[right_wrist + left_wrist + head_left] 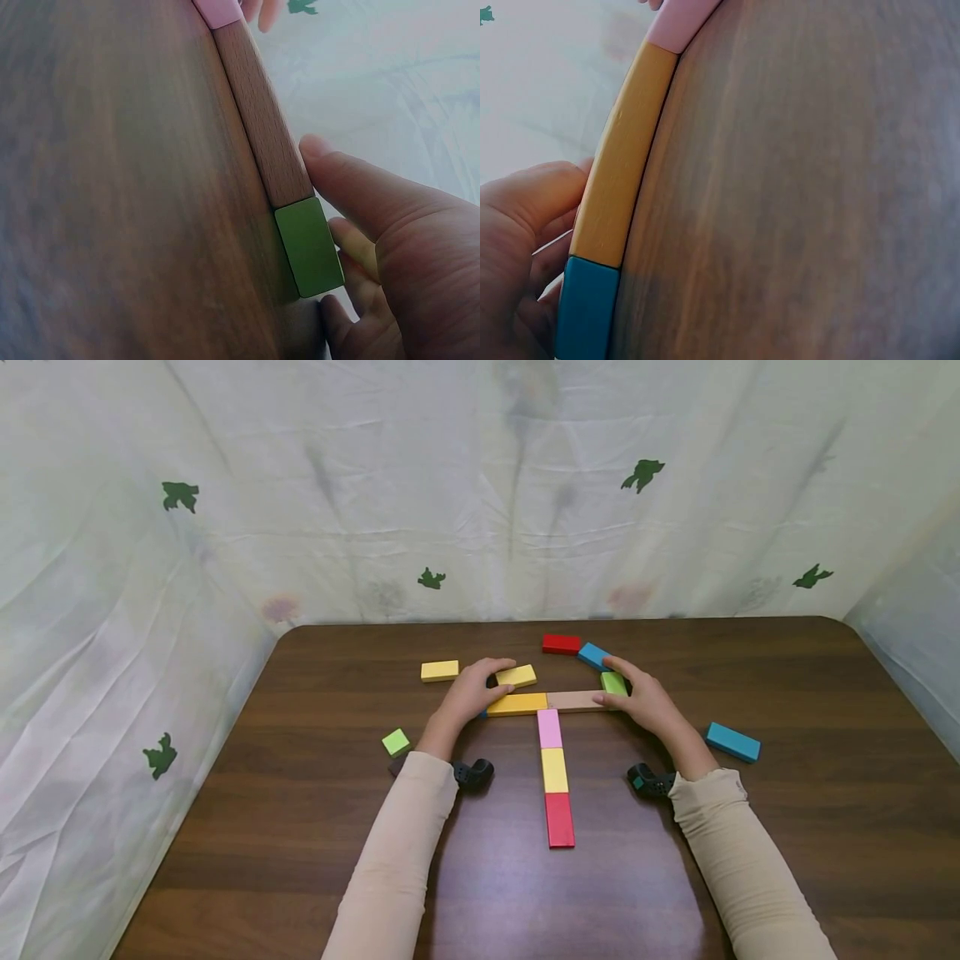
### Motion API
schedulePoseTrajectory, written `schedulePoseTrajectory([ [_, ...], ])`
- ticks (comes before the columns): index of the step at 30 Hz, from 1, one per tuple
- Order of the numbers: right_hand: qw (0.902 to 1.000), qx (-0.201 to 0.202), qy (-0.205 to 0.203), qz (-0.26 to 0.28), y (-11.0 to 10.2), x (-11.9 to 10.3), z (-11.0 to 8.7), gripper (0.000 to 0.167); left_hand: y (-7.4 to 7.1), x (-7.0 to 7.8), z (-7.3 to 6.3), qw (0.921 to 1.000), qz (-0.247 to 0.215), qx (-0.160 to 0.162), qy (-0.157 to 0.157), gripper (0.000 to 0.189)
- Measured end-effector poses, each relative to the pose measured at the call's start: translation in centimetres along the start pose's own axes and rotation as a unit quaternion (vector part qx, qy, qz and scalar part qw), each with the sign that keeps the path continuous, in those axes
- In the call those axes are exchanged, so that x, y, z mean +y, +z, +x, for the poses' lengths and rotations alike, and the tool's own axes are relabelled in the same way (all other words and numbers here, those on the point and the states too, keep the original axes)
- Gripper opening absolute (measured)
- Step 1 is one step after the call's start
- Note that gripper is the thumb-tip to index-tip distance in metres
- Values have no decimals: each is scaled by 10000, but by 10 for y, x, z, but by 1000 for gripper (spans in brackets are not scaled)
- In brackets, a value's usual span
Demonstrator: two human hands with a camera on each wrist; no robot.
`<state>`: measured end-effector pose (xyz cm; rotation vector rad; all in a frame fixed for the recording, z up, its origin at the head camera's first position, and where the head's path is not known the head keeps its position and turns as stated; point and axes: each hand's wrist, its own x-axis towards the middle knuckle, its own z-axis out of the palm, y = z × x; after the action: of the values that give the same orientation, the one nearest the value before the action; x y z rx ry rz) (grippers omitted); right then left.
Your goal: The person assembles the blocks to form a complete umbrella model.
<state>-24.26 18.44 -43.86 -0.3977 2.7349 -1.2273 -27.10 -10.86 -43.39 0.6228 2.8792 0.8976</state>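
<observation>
My left hand (467, 695) curls round a mostly hidden blue block (587, 307) at the left end of an orange-yellow block (519, 704). Its thumb lies along the orange-yellow block, and its index fingertip reaches the far edge of a tilted yellow block (517, 677). My right hand (649, 700) curls round a green block (612, 682), thumb tip on the plain wooden block (573, 701). Its index fingertip meets a blue block (593, 656), which adjoins a red block (561, 644). Below the orange-wood bar run pink (550, 728), yellow (554, 770) and red (559, 820) blocks.
Loose on the brown table (262, 827) lie a yellow block (439, 671), a small green block (396, 742) to the left and a blue block (732, 742) to the right. Black wrist devices (474, 775) hang under both wrists. A white curtain (337, 485) stands behind the table.
</observation>
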Motion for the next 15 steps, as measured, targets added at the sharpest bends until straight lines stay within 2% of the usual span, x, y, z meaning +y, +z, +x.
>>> schedulePoseTrajectory([
  [7, 10000, -28, -6, 38, 0, -1, -1, 74, 2, -2, 1, 9998, 24, 174, 8, 40],
  [15, 10000, -15, 1, 26, -1, -1, -1, 74, 0, -2, -1, 9960, -31, 887, 57, 37],
])
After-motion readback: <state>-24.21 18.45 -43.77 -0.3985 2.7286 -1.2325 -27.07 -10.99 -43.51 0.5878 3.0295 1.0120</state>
